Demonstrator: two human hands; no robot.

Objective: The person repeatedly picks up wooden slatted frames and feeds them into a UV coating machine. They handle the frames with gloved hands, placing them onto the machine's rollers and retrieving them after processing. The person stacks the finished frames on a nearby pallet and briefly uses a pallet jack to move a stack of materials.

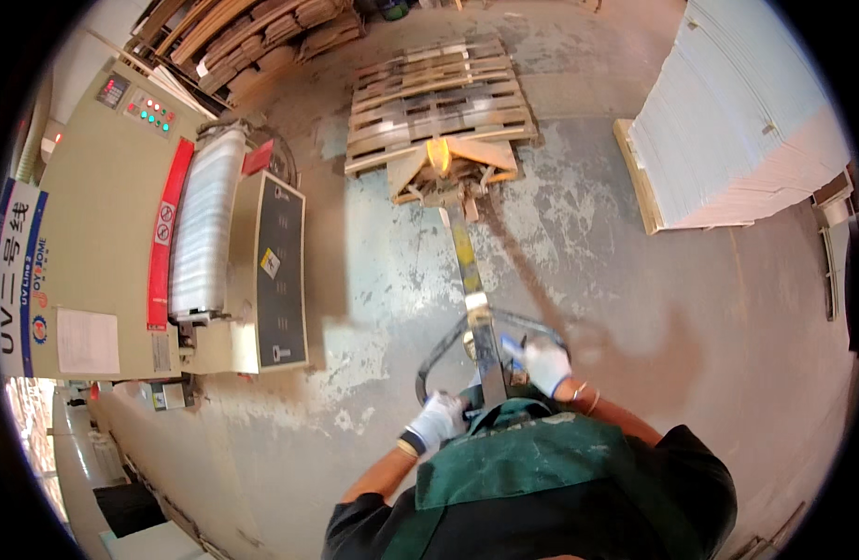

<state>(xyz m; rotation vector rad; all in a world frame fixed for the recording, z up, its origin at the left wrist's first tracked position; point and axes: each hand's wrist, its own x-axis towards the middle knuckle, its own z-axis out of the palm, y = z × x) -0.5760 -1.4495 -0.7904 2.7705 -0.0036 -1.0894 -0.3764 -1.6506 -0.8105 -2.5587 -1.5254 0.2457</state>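
Observation:
A pallet jack (463, 252) stands in front of me, its long handle running toward my body and ending in a black loop. At its far end, the jack's orange body meets a wooden slatted pallet (439, 107). My right hand (545, 366), in a white glove, is closed at the right side of the loop, with a slim blue object (513, 346) at its fingers, too blurred to name. My left hand (438, 418), also gloved in white, is closed close to my green apron (528, 457), beside something dark. Its fingertips are partly hidden.
At left stands a beige machine (103, 215) with a roller, a red strip and lit buttons. A tall stack of white sheets (728, 131) sits on a pallet at right. Stacked boards (252, 42) lie at the far left. The grey floor (383, 280) is worn.

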